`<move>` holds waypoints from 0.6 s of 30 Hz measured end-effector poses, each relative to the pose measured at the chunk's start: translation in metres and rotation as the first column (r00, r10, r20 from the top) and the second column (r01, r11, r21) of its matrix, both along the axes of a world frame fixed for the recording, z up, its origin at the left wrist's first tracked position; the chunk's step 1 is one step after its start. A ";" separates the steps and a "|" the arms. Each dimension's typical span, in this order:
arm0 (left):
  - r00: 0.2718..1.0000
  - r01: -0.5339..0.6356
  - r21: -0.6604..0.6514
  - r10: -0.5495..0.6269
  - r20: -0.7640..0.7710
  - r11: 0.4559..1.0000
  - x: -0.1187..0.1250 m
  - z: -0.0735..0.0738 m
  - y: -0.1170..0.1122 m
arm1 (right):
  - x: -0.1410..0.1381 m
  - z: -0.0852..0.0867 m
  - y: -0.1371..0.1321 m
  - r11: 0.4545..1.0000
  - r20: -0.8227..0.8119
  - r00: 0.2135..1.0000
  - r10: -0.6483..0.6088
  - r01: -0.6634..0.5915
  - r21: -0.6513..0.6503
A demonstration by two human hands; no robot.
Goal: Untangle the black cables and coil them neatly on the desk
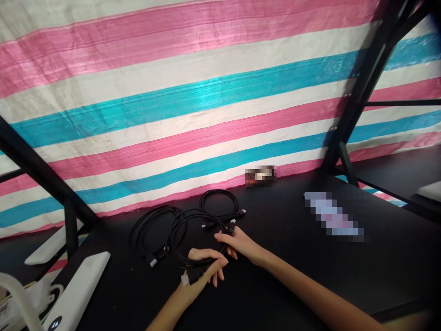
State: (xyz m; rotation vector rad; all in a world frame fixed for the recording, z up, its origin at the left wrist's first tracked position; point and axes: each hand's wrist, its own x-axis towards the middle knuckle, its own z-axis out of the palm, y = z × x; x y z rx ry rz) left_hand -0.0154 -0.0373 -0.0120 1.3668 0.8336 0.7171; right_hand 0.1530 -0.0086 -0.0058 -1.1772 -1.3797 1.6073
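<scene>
While both forearms enter from the lower edge of the frame, the hands meet at lower centre on a black table (pixel 292 276). The left hand (pixel 203 266) lies on the near side of a coiled black cable (pixel 193 230), fingers curled around the loop with the tips pointing right; a white tag (pixel 185 279) shows at the wrist. The right hand (pixel 237 243) pinches the same coil at its right edge, fingers drawn together on the strands. A second coil (pixel 148 230) lies just left, touching the first. A third coil (pixel 218 204) lies behind, nearer the striped tarp (pixel 206 92). White devices (pixel 79 294) occupy the lower left. Black frame struts (pixel 361 92) stand at upper right.
</scene>
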 end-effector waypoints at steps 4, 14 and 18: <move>0.989 0.136 -0.104 -0.142 -0.045 0.985 0.001 0.003 0.014 | 0.001 -0.001 0.001 0.999 -0.017 1.000 0.016 -0.016 0.038; 0.974 -0.223 -0.048 0.225 0.037 0.974 0.004 0.007 -0.006 | -0.002 0.006 -0.002 0.998 -0.116 0.992 0.058 -0.056 0.020; 0.943 -0.243 -0.239 0.287 0.171 0.940 0.012 0.007 -0.002 | 0.001 0.012 -0.001 0.999 -0.158 0.987 0.009 -0.002 0.046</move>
